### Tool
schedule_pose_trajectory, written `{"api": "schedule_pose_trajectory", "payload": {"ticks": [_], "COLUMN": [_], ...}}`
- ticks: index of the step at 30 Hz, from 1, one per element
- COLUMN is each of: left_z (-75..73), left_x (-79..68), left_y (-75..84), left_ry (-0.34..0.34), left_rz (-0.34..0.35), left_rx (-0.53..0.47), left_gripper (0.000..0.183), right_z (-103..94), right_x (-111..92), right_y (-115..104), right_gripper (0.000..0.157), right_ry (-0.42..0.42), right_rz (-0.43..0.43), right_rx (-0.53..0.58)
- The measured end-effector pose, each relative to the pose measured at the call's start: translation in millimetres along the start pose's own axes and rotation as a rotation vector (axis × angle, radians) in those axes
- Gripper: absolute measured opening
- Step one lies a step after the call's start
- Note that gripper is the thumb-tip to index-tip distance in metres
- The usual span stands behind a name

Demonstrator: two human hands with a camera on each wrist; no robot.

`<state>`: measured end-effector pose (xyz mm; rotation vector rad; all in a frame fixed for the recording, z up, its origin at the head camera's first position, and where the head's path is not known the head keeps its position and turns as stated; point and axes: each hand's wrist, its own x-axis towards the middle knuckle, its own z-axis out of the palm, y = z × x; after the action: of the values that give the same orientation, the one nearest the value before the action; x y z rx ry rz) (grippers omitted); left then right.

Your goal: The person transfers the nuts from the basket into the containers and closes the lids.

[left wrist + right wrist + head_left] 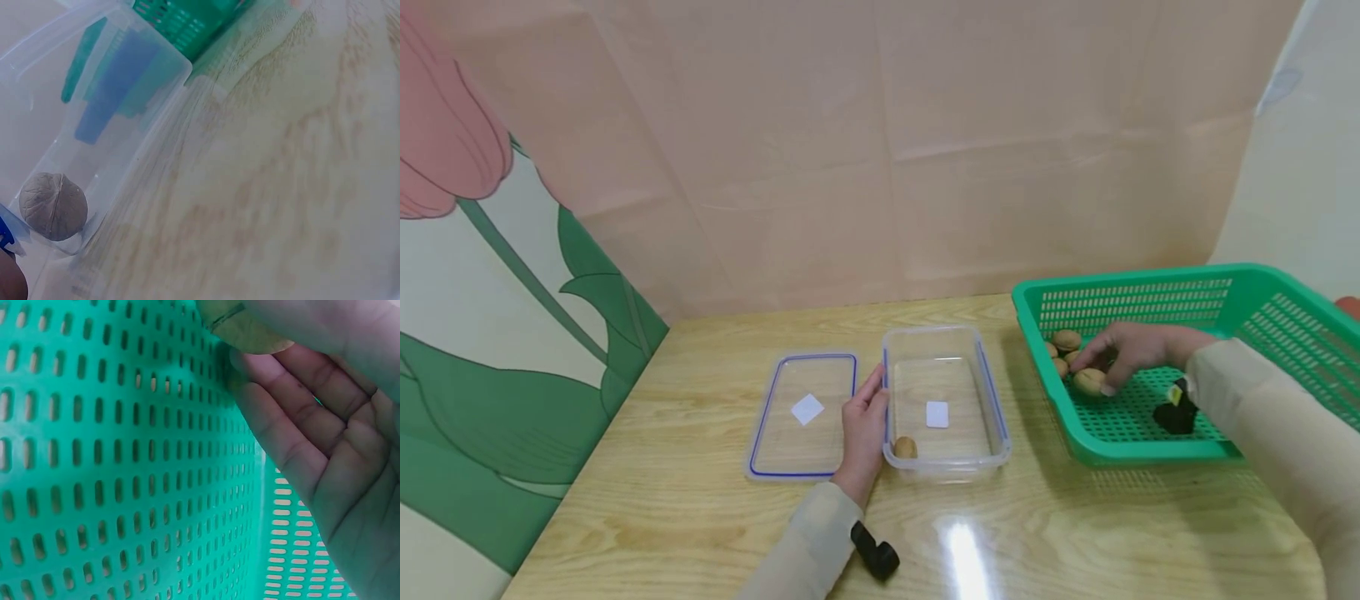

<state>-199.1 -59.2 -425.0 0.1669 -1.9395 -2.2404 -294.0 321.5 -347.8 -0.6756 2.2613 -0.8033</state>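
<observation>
My right hand (1123, 350) reaches into the green basket (1157, 452), thumb and fingers around a walnut (1087, 382). In the right wrist view that walnut (250, 331) shows partly behind the thumb, close to the basket's slotted surface. Several more walnuts (1067, 340) lie by the basket's left wall, partly hidden by the hand. With fingers extended, my left hand (863, 425) rests along the left side of a clear plastic box (991, 392). One walnut (906, 448) sits in the box's near left corner; the left wrist view shows this walnut (54, 206) through the wall.
Left of the box, a clear lid (808, 450) with a blue seal lies flat, bearing a white square label. Another white label (937, 414) shows in the box. The wooden table (662, 450) ends at a paper-covered wall (850, 167). A reddish object (1348, 307) peeks out behind the basket.
</observation>
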Motion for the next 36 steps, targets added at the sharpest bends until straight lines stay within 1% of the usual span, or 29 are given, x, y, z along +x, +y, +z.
{"api": "schedule_pose_trajectory", "payload": {"ticks": [5,8,11,16,18,22,25,29,36], "left_z": [0.2,0.7,0.3,-0.3,0.1,0.4,0.3,0.2,0.9], "left_x": [1.0,0.9,0.4,0.0,-0.3,-0.1,-0.1,0.7,0.2], "left_y": [-2.0,-2.0,-1.3,-1.1,-1.1,-2.7,-3.5,-3.4,-2.9], "left_ry": [0.007,0.010,0.010,0.008,0.008,0.011,0.005,0.001,0.010], "left_rz": [0.015,0.022,0.025,0.023,0.019,0.030,0.028,0.013,0.033], "left_rx": [-0.009,-0.014,-0.012,-0.021,-0.025,-0.023,-0.019,-0.025,-0.023], "left_gripper": [0.042,0.042,0.042,0.042,0.042,0.042,0.042,0.043,0.041], "right_z": [-3.0,-4.9,-5.7,-5.2,-5.1,-3.9,-2.0,1.2,9.2], "right_x": [-3,-6,-9,-14,-17,-18,-19,-19,-16], "right_y": [3,4,3,0,-2,-8,-15,-28,-50], "right_gripper": [0.051,0.051,0.049,0.044,0.041,0.036,0.035,0.035,0.037], "right_ry": [0.022,0.027,0.059,0.185,0.233,0.323,0.394,0.494,0.645], "right_rz": [-0.013,-0.047,-0.049,-0.010,-0.015,-0.015,-0.007,-0.008,0.013], "right_rx": [0.014,0.038,0.056,0.039,0.037,0.013,-0.035,-0.067,0.003]}}
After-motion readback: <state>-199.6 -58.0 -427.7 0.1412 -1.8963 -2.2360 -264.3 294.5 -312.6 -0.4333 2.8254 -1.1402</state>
